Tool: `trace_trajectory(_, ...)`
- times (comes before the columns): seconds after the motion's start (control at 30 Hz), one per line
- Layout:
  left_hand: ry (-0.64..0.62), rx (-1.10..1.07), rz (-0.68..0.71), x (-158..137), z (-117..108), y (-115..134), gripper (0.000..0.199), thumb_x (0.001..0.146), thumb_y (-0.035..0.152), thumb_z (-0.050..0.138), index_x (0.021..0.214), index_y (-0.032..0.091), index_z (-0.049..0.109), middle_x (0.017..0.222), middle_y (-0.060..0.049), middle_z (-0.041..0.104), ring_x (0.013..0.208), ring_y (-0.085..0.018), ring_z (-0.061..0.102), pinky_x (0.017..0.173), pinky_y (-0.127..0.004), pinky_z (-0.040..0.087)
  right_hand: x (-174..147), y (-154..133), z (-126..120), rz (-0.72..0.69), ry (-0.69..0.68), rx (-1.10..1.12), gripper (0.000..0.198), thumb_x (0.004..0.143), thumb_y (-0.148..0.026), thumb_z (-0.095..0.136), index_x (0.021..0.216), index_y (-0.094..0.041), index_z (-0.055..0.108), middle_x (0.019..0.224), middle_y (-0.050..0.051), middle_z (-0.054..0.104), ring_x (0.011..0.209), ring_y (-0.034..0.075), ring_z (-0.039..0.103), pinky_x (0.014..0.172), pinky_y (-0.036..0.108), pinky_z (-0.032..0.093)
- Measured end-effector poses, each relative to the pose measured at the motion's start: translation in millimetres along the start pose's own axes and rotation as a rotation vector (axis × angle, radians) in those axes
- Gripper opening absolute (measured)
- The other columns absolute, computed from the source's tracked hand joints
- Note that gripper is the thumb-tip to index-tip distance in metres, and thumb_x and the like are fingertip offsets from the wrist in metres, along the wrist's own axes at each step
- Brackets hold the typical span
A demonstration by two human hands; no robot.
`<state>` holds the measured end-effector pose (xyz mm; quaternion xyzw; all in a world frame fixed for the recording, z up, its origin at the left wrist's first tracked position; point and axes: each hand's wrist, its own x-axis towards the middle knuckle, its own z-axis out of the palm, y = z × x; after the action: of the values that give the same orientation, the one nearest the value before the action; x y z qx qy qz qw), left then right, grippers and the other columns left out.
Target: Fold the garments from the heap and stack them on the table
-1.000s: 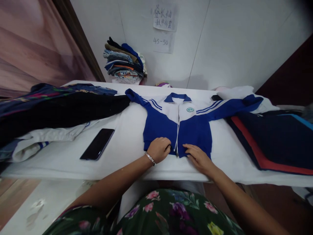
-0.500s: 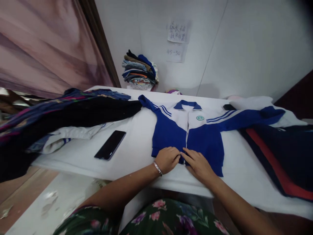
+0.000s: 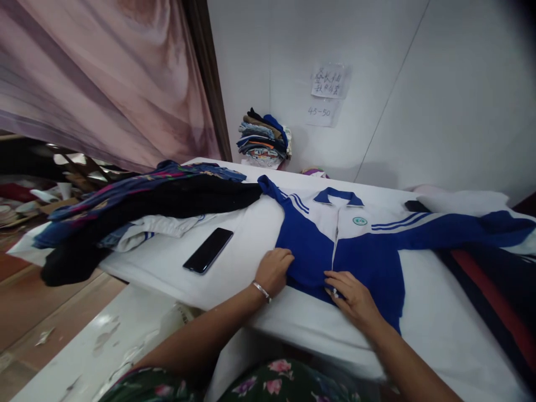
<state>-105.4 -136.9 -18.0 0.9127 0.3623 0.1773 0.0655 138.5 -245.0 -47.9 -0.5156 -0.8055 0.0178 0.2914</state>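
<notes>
A blue and white zip-up jacket (image 3: pixel 368 268) lies spread front up, with its collar away from me and both sleeves out to the sides. Its front zipper runs down the middle, and a round green badge sits on the chest. My left hand (image 3: pixel 274 272), with a bracelet on the wrist, is closed on the jacket's lower left edge. At the bottom of the zipper, my right hand (image 3: pixel 352 293) has fingers and thumb bent around the front hem. Part of the hem is hidden under the fingers.
A white-covered table (image 3: pixel 234 285) holds a black phone (image 3: pixel 208 250) left of the jacket. Black trousers (image 3: pixel 188 198) and other garments lie farther left; dark clothes with red (image 3: pixel 492 285) are at right. A folded clothes stack (image 3: pixel 263 139) stands at the back, near paper signs (image 3: pixel 329 81).
My left hand has moved from the zipper bottom to the jacket's left hem edge. My right hand stays by the zipper bottom. The camera view has turned left.
</notes>
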Motion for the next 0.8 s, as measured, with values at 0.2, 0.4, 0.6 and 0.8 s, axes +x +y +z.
trace_trajectory(0.2, -0.015, 0.027, -0.185, -22.4, -4.9, -30.4, 0.057, 0.063, -0.005, 0.048, 0.111, 0.023, 0.062, 0.118, -0.006, 0.063, 0.105, -0.024, 0.057, 0.088, -0.039, 0.048, 5.5, -9.2, 2.5, -0.024, -0.065, 0.005, 0.025, 0.089, -0.021, 0.051, 0.109, -0.023, 0.066, 0.119, 0.008, 0.068, 0.115, 0.03, 0.058, 0.091, 0.049, 0.05)
trace_trajectory(0.4, -0.172, 0.093, -0.137, -28.6, -13.2, -20.3, 0.05, 0.072, 0.0, 0.049, 0.114, 0.023, 0.064, 0.123, -0.008, 0.062, 0.11, -0.027, 0.056, 0.089, -0.043, 0.047, 6.0, -12.8, 5.6, -0.004, -0.145, 0.024, 0.025, 0.087, -0.02, 0.053, 0.107, -0.025, 0.067, 0.122, 0.007, 0.066, 0.119, 0.029, 0.056, 0.097, 0.049, 0.047)
trace_trajectory(0.6, -0.376, 0.053, -0.109, -16.4, -46.4, -21.4, 0.045, 0.077, 0.033, 0.063, 0.12, 0.02, 0.062, 0.13, -0.01, 0.059, 0.118, -0.029, 0.054, 0.1, -0.047, 0.043, 4.4, -15.0, 5.2, 0.037, -0.183, 0.022, 0.03, 0.086, -0.014, 0.05, 0.111, -0.02, 0.066, 0.128, 0.012, 0.062, 0.124, 0.028, 0.051, 0.101, 0.049, 0.041)
trace_trajectory(0.8, -0.237, -0.025, 0.096, 6.4, -32.9, 16.4, 0.055, 0.084, 0.049, 0.057, 0.131, 0.019, 0.053, 0.14, -0.011, 0.052, 0.132, -0.028, 0.043, 0.11, -0.047, 0.034, 12.4, -23.1, -1.8, 0.11, -0.263, 0.021, 0.035, 0.083, -0.017, 0.054, 0.116, -0.022, 0.064, 0.134, 0.008, 0.058, 0.129, 0.024, 0.045, 0.105, 0.044, 0.035)
